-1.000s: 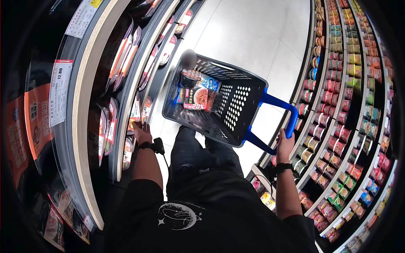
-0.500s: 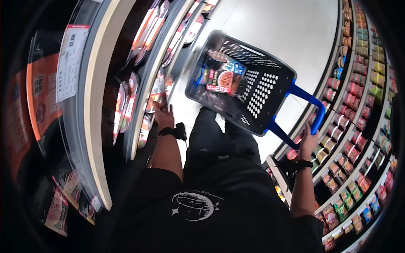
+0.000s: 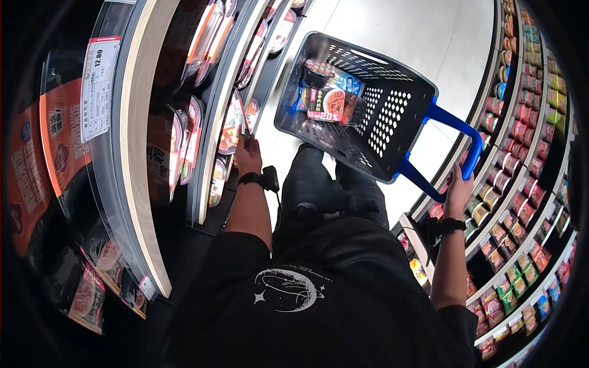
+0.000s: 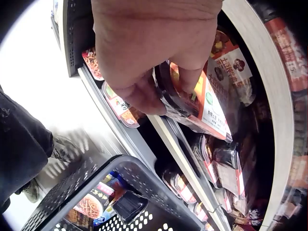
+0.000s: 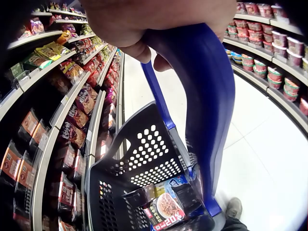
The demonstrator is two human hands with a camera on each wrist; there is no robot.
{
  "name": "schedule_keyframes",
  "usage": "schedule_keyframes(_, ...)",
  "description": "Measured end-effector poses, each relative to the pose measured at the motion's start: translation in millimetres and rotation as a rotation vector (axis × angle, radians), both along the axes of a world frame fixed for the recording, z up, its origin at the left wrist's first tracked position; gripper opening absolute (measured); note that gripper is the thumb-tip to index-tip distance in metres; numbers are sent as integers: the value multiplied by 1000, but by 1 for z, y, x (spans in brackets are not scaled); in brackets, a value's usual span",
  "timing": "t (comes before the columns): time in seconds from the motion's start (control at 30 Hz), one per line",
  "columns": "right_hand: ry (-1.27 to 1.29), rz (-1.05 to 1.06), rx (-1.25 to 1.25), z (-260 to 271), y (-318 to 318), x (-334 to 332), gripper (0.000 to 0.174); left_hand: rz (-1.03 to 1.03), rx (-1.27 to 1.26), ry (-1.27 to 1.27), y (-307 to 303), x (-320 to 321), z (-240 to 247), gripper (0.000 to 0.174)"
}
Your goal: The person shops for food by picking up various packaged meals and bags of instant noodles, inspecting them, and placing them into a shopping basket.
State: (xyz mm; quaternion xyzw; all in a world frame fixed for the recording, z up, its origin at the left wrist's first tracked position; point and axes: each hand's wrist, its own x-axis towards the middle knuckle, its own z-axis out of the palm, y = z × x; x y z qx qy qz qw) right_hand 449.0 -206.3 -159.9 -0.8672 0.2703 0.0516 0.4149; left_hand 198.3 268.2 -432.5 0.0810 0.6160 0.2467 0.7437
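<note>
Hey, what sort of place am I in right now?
Most likely a supermarket aisle. Packaged food lines shelves on both sides, a price label on the left reads 12.80, and your right hand grips the blue handle of a shopping basket with packages in it.

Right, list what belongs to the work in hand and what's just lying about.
In the job:
left hand, gripping black plastic tray pack, orange and white label
right hand on blue plastic handle
black perforated plastic basket
printed rectangular box inside

Just about:
round red tubs on shelves
white rectangular price label
</note>
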Motion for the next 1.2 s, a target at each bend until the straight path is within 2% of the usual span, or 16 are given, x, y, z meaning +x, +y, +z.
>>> schedule_keyframes(0.23, -15, 3, 39, -3, -5, 1, 17, 8, 22, -8, 12, -2, 10, 17)
schedule_keyframes(0.53, 7, -22, -5, -3, -7, 1, 20, 21, 94, 39, 40, -24, -9, 18)
schedule_keyframes(0.67, 23, -9, -11, -5, -13, 1, 24, 13, 137, 141, 50, -21, -4, 15)
schedule_keyframes(0.73, 12, -13, -33, -4, -11, 0, 24, -102, 251, -104, 60, -32, -16, 17)
schedule_keyframes(0.77, 22, -11, -27, -5, -12, 1, 24, 58, 175, 61, 54, -8, 6, 20)
schedule_keyframes(0.87, 38, -12, -17, -6, -14, 0, 24, -3, 174, 3, 54, -1, 6, 22)
schedule_keyframes(0.93, 21, -15, -10, -7, -14, 0, 24, -77, 147, 76, 40, 18, 17, 20)
schedule_keyframes(1.0, 33, -15, -23, -5, -13, 0, 24, -1292, 970, 397, 14, 52, 61, 20)
schedule_keyframes(1.03, 41, -10, -37, -4, -12, 1, 24, -1403, 1026, 390, 28, 55, 23, 15)
schedule_keyframes(1.07, 35, -14, -38, -4, -11, 1, 24, -1403, 1030, 382, 31, 77, 15, 15)
schedule_keyframes(1.13, 32, -7, -28, -4, -12, 0, 23, -757, 293, -16, 31, 119, 10, 19)
schedule_keyframes(1.2, 15, -3, -19, -6, -14, 0, 23, -524, 355, 177, 29, 161, 18, 28)
